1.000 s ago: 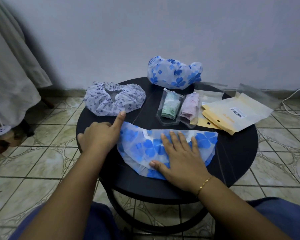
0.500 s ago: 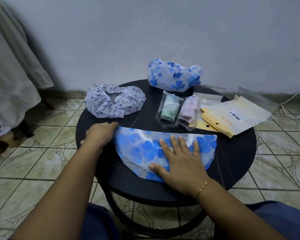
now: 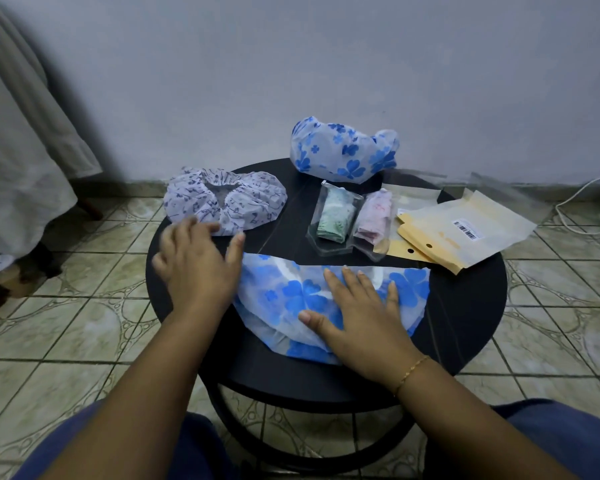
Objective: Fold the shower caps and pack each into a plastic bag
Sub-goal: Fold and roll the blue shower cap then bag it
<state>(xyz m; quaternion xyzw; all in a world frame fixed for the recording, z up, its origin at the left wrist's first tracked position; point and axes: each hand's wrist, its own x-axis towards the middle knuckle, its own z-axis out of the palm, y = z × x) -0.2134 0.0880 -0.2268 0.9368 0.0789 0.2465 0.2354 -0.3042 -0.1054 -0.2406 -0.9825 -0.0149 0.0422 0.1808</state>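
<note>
Now my right hand (image 3: 361, 320) presses flat, fingers straight, on the half-folded blue-flowered shower cap (image 3: 329, 299) at the round black table's (image 3: 471, 306) near edge; my left hand (image 3: 198, 265), blurred, spreads open at its left end.

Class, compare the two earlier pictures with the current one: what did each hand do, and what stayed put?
The left hand, curled at the folded blue cap's left end half a second ago, has opened, its fingers spread and blurred beside that end. The right hand still presses flat on the cap. The other two caps, the packed bags and the envelopes have not moved.
</note>
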